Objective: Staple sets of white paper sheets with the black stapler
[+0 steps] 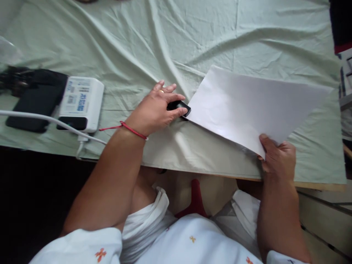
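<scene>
A stack of white paper sheets (247, 106) lies at an angle on the pale green cloth (165, 44) covering the table. My right hand (276, 157) pinches the near corner of the sheets, thumb on top. My left hand (156, 108), with a red thread around its wrist, is closed over a small black object (180, 107) pressed against the left corner of the sheets; what kind of object it is cannot be made out.
At the left lie a white power bank (81, 102) with a white cable (41, 119) and a black phone (35, 104). The table's front edge (209, 175) runs just above my lap. A dark and red item (342, 25) sits at the far right.
</scene>
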`<state>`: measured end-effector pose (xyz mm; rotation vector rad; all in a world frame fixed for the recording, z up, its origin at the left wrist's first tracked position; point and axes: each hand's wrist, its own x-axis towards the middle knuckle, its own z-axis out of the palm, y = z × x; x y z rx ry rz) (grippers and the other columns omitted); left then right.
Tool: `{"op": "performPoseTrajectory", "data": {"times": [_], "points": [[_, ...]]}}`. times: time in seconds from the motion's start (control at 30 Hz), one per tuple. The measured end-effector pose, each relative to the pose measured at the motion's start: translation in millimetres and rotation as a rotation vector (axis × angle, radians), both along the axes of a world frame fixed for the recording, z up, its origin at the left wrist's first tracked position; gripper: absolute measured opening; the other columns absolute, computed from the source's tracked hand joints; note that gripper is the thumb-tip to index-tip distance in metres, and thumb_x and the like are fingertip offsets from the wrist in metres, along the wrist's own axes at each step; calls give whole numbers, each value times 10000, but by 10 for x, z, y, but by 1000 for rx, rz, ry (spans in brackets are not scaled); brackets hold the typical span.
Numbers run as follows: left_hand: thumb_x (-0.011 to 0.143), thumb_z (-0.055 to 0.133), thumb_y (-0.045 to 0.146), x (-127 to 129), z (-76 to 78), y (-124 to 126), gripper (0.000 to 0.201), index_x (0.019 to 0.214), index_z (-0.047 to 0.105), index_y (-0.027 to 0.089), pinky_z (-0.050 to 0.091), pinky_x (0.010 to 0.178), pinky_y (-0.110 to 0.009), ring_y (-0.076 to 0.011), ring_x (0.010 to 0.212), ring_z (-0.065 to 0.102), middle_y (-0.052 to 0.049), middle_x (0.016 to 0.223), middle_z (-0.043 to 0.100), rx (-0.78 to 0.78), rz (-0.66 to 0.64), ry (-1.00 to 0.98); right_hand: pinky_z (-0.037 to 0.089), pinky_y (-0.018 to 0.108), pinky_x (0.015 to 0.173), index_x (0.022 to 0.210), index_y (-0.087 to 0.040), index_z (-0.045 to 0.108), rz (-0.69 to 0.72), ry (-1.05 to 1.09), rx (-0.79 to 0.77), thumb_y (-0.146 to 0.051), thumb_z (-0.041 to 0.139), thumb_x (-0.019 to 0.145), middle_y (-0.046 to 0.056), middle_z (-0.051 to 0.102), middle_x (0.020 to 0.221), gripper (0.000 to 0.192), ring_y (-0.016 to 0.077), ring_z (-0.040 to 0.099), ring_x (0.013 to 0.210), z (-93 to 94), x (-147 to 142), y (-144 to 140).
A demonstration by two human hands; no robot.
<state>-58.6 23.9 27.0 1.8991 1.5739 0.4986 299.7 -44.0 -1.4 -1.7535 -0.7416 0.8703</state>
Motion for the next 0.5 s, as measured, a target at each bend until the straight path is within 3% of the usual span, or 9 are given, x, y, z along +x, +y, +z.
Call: {"op": "performPoseTrajectory", "data": {"times": [0.1, 0.23, 0.37, 0.5], "points": [[1030, 699, 375, -15, -59, 21, 319, 1306, 807, 256, 153, 1448, -616, -348, 1710, 376, -78, 1682, 630, 2, -70, 90, 340, 259, 249, 646, -232, 648, 17, 9, -1, -430, 995, 596, -41, 588, 563, 403, 112, 460, 389, -23, 14, 6], [1039, 643, 417, -8, -88, 37, 407, 1381, 788, 251, 183, 1432, -651, -392, 1757, 249, -72, 1766, 539, -7, -76, 157, 367, 265, 302, 674, -262, 691, 41, 21, 30, -455, 977, 615, -19, 644, 632, 350, 128, 503, 462, -103, 73, 23], [1017, 658, 445, -5, -46, 36, 473, 1440, 770, 263, 189, 1423, -676, -403, 1768, 204, -79, 1790, 506, -40, -44, 146, 584, 284, 556, 755, -259, 773, 39, -32, 130, -458, 987, 676, 4, 757, 799, 303, 160, 663, 666, -189, 123, 21], [974, 697, 456, -76, -13, 50, 471, 1405, 798, 297, 253, 1416, -644, -412, 1749, 263, -60, 1737, 576, -54, 19, 102, 656, 332, 776, 809, -221, 821, 43, -32, 167, -490, 1014, 674, 23, 803, 870, 358, 173, 718, 766, -229, 107, 6]]}}
